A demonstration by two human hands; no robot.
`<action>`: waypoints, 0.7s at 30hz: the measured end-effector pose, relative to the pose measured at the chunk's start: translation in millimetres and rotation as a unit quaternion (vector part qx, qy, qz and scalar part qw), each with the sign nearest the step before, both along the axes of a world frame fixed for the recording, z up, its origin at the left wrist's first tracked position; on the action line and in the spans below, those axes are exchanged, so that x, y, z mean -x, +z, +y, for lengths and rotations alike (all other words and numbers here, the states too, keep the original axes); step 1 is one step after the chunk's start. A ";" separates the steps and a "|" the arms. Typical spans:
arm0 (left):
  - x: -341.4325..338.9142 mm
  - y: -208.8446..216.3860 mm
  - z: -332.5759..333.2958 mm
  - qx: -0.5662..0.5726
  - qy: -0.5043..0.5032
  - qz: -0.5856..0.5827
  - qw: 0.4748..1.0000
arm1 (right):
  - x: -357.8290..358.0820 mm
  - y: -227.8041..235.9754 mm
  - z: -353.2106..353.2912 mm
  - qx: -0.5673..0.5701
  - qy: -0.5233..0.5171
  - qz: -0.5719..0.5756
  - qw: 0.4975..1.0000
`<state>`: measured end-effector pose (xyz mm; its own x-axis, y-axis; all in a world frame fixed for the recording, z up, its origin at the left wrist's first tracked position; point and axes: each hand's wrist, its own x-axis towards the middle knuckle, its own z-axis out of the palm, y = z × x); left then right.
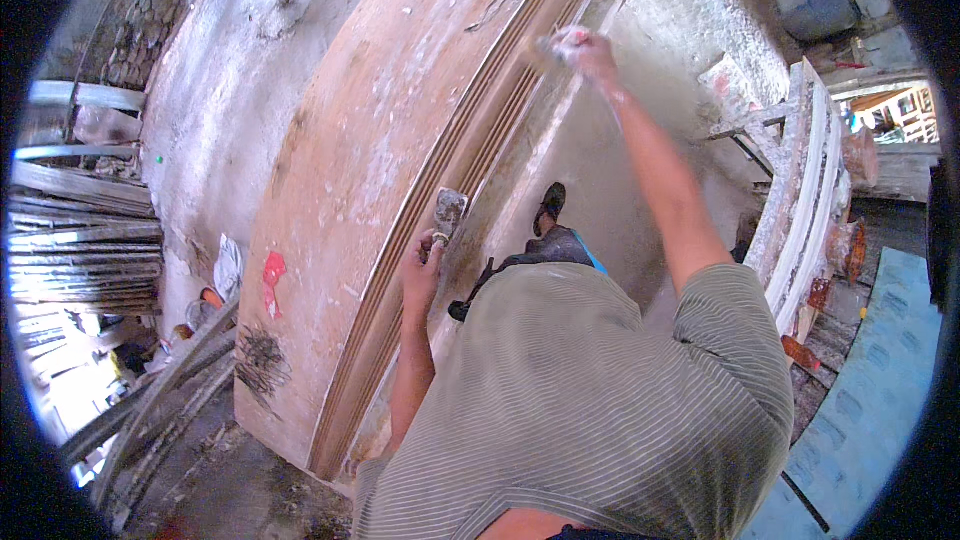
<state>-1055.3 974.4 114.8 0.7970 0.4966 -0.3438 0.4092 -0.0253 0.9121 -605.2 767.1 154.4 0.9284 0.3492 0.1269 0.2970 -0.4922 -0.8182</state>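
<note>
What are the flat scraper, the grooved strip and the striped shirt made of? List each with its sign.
Flat scraper: blade probably metal, dull and smeared; its flat grey face suggests it.
Grooved strip: brown, matte, perhaps wood or a moulded compound; the long, even ridges fit either.
Striped shirt: cloth, soft and matte, judging by its drape and creases.

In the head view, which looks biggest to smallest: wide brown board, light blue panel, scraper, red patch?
1. Wide brown board
2. Light blue panel
3. Scraper and red patch: too alike to rank
</note>
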 end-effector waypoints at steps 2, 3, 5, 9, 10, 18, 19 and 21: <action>-31.8 5.4 -11.4 -0.029 0.006 0.013 0.999 | -42.0 6.0 -8.0 0.061 -0.013 -0.159 0.985; -48.9 8.3 -16.2 -0.042 0.004 0.026 0.999 | -53.4 14.9 -0.9 0.072 -0.002 -0.213 0.974; -79.5 20.6 -26.1 -0.067 0.001 0.064 0.996 | -51.7 12.2 12.3 0.018 0.100 -0.247 0.964; -93.2 6.2 -37.9 -0.021 0.038 0.051 0.998 | 40.7 -4.8 18.1 -0.005 0.394 -0.044 0.918; -100.5 2.4 -40.5 -0.027 0.043 0.037 0.998 | 42.7 0.4 13.5 0.100 0.437 -0.035 0.893; -189.7 19.2 -54.1 -0.050 0.022 0.040 0.998 | -195.0 4.1 -49.5 0.024 0.102 -0.050 0.993; -204.8 13.5 -53.8 -0.076 0.010 0.041 0.996 | -211.9 4.9 -54.5 0.084 0.072 -0.166 0.980; -240.8 2.0 -55.5 -0.125 -0.010 0.041 0.991 | -223.5 8.5 -49.1 0.057 0.100 -0.173 0.978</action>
<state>-814.5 918.9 116.8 0.7819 0.5590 -0.2759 0.4791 -0.2556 0.8397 -381.6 718.0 162.9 0.7483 0.5493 0.3718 0.6464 -0.4778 -0.5949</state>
